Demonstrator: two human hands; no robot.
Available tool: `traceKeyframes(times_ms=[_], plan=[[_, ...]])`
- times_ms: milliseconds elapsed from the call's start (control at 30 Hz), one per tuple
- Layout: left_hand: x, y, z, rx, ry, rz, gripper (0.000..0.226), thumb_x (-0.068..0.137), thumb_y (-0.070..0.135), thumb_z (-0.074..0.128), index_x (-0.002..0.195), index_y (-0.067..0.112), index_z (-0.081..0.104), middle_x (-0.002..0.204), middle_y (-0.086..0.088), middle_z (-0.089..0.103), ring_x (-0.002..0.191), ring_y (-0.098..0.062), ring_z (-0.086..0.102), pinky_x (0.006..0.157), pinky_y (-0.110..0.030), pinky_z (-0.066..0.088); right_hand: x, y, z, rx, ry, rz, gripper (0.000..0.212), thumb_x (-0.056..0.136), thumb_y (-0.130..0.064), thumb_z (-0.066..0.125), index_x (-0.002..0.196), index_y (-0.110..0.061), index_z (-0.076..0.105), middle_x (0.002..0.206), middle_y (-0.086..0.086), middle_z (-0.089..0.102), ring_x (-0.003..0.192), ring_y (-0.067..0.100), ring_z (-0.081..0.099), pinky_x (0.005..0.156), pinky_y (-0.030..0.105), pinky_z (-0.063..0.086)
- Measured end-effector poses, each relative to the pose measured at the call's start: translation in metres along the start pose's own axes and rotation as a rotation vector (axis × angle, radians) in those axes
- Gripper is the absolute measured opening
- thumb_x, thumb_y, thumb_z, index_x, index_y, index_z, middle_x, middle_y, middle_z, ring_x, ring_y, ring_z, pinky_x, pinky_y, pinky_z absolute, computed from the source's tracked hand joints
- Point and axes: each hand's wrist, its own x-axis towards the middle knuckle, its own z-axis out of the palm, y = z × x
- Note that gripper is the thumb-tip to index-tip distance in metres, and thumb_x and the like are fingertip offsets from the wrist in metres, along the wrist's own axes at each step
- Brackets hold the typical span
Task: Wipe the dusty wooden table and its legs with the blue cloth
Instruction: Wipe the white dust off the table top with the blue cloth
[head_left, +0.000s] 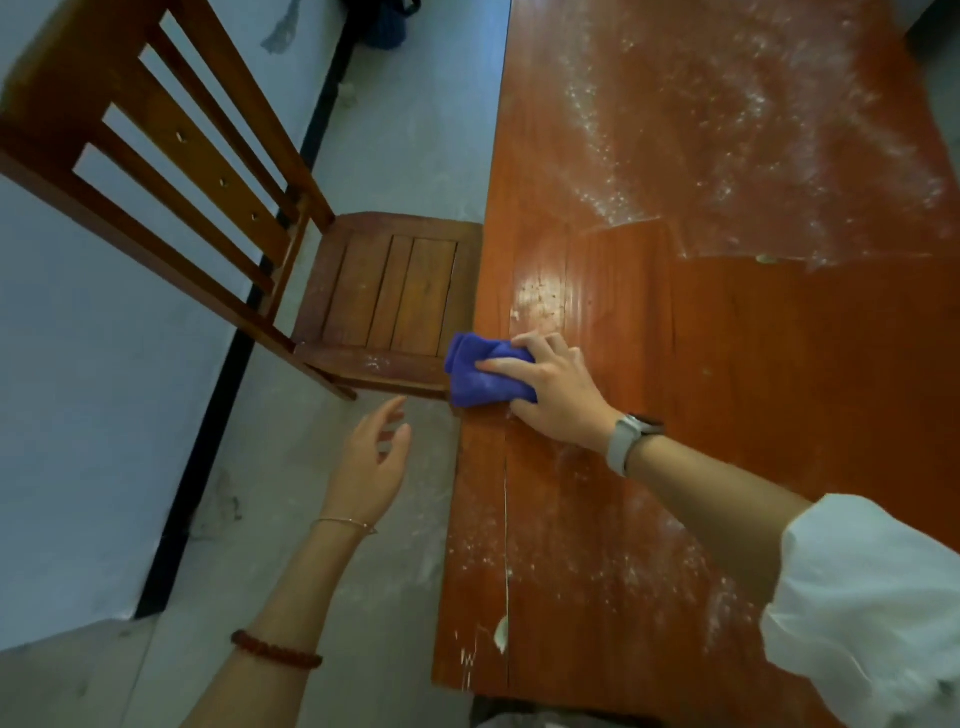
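Item: blue cloth (478, 382), bunched, at the left edge of the wooden table (769, 364), just beside the chair seat (395, 296). Our right hand (558, 392) grips it, fingers curled over it. Our left hand (371, 462) hangs off the table, fingers loose, holding nothing. White dust (727, 130) on the far and near tabletop.

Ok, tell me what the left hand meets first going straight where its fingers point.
The left hand likely meets the near corner of the chair seat, beside the blue cloth; depth is unclear.
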Motion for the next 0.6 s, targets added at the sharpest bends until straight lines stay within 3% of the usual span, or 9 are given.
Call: traceKeyframes(times_ms=[233, 333, 500, 600], plan=[[-0.067, -0.02, 0.007, -0.01, -0.159, -0.107, 0.037, 0.094, 0.012, 0.044, 0.131, 0.012, 0.045, 0.124, -0.006, 0.054, 0.11, -0.016, 0.052, 0.087, -0.02, 0.038, -0.113, -0.06, 0.03, 0.049, -0.132, -0.086, 0.047, 0.074, -0.035, 0.042, 0.121, -0.036, 0.05, 0.117, 0.004, 0.05, 0.102, 0.024, 0.039, 0.076, 0.04, 0.035], [-0.093, -0.026, 0.014, -0.002, -0.215, -0.153, 0.04, 0.095, 0.017, 0.042, 0.135, 0.018, 0.04, 0.131, -0.003, 0.051, 0.114, -0.016, 0.051, 0.093, -0.025, 0.041, -0.162, -0.086, 0.051, 0.056, -0.163, -0.223, 0.048, 0.073, -0.031, 0.057, 0.119, -0.038, 0.048, 0.115, 0.0, 0.047, 0.099, 0.019, 0.036, 0.075, 0.036, 0.036], [-0.124, -0.024, 0.031, 0.042, -0.282, -0.17, 0.046, 0.096, 0.024, 0.039, 0.141, 0.024, 0.028, 0.14, -0.003, 0.041, 0.107, -0.012, 0.049, 0.085, -0.025, 0.044, -0.219, -0.108, 0.055, 0.108, -0.365, -0.485, 0.041, 0.078, -0.024, 0.063, 0.116, -0.037, 0.054, 0.115, 0.0, 0.048, 0.099, 0.018, 0.038, 0.076, 0.033, 0.031], [-0.131, -0.026, 0.039, 0.062, -0.218, -0.21, 0.048, 0.096, 0.025, 0.041, 0.142, 0.023, 0.027, 0.142, -0.005, 0.039, 0.114, -0.02, 0.051, 0.093, -0.035, 0.046, -0.234, -0.089, 0.034, 0.332, -0.323, -0.308, 0.039, 0.081, -0.018, 0.06, 0.116, -0.034, 0.057, 0.114, 0.0, 0.048, 0.101, 0.015, 0.04, 0.083, 0.031, 0.035]])
